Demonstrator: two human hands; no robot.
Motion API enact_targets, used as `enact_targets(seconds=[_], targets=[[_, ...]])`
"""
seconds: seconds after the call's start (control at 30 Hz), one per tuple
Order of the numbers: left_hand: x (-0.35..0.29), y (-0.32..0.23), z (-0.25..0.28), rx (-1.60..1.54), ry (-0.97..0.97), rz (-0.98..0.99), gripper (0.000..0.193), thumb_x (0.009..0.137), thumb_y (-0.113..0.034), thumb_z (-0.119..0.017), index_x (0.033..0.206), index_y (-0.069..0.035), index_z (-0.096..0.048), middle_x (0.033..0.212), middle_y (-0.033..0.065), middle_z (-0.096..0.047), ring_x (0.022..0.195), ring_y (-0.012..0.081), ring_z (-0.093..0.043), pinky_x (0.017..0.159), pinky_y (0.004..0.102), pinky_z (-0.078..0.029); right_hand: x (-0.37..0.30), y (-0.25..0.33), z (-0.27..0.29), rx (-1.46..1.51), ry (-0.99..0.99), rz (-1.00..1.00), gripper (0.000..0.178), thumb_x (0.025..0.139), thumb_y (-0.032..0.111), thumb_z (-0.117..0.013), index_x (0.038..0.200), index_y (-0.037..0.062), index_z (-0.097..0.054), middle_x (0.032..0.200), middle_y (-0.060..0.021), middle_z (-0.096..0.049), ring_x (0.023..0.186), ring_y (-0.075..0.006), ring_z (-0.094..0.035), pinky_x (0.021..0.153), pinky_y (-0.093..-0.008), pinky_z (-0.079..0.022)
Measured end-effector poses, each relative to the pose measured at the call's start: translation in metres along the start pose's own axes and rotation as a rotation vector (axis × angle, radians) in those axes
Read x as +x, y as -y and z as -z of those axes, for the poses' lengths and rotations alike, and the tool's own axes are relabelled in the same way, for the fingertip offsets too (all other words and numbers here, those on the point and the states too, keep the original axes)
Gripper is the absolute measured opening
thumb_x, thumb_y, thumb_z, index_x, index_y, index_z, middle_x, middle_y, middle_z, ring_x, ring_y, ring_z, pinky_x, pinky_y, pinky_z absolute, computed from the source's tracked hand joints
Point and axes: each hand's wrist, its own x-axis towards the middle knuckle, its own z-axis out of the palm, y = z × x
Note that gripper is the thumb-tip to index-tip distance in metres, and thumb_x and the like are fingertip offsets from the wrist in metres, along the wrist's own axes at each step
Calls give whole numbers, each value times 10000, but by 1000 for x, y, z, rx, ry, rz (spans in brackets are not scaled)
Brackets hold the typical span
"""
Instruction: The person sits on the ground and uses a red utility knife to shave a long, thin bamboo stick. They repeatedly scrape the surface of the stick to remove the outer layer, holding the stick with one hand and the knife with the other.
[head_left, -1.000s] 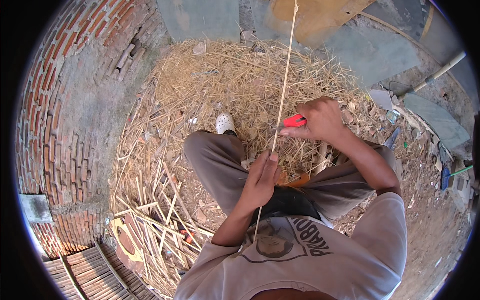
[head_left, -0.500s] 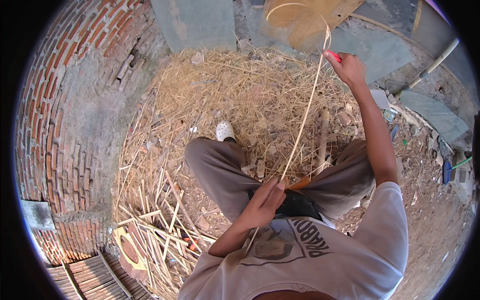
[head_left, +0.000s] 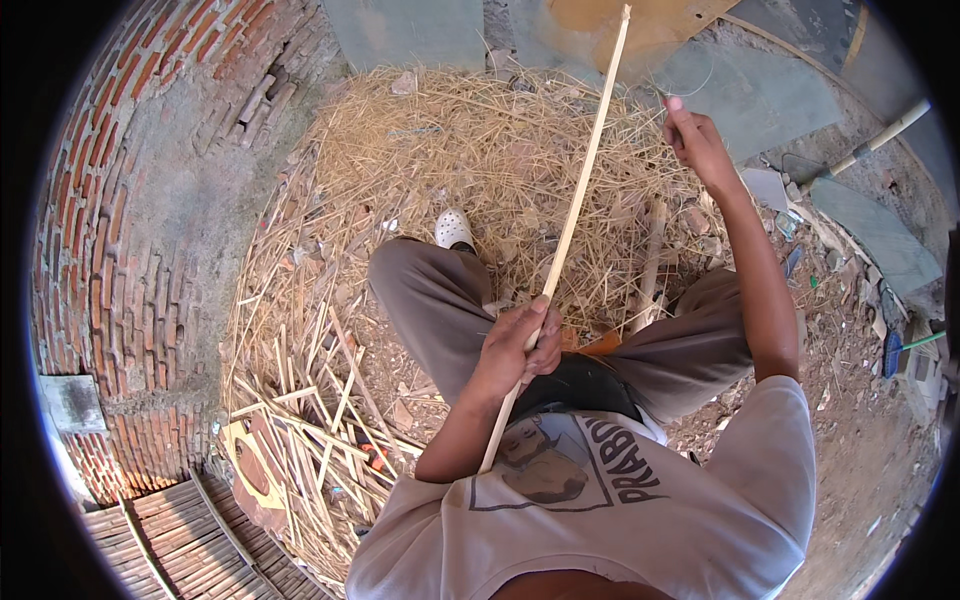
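Observation:
A long pale bamboo strip [head_left: 580,185] slants from beside my waist up past the far litter. My left hand [head_left: 522,348] is closed around its lower part, above my lap. Beyond the strip and to its right, my right hand [head_left: 698,148] is closed on a small red-handled knife [head_left: 664,99]. Only a bit of the knife shows past the thumb, apart from the strip. A thin curled shaving [head_left: 708,75] hangs in the air just past this hand.
Straw-like shavings [head_left: 480,160] cover the ground ahead. Several cut bamboo strips [head_left: 320,430] lie piled at my left, near a brick wall [head_left: 110,260]. Grey sheets [head_left: 405,35] lie at the far side, and a pale pole [head_left: 880,132] at the far right.
The strip stands steeper and shows its broader face; its far end is now free of my right hand. That hand has moved slightly nearer, the knife's red handle now mostly hidden.

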Motion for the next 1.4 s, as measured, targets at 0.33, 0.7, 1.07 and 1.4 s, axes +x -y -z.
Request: enact_targets(seconds=[0.33,0.7,1.07,1.4], targets=[[8,8,-12,161,32,-43,378,1069,-331,-340,936,-35,-533,515,-29,-347,409,63,-296,412,218,-279,-41,35,-66,510,256,-178,398,920,323,-686,678,152,-420,512,88,-324,423,-44,-263,425,-248,-208],[4,-1,-6,559,-164,-226,362,1064,-263,-371,1076,15,-603,553,-42,-352,485,43,-299,477,214,-266,-53,46,-72,-347,131,362,623,820,669,-619,744,50,-625,483,-45,-506,422,-196,-524,457,-360,-435],[12,-4,-16,669,-304,-327,294,1051,-205,-405,1128,-7,-609,606,-58,-373,550,27,-300,502,214,-251,-87,52,-83,-769,73,638,722,741,771,-597,620,60,-608,455,-97,-533,408,-282,-587,420,-376,-466],[8,-1,-14,878,-369,-363,244,1033,-155,-432,1104,-4,-611,650,-41,-400,610,30,-348,554,225,-334,-66,49,-77,-815,-52,616,718,774,778,-542,619,81,-624,444,-87,-531,402,-264,-587,396,-373,-454]])
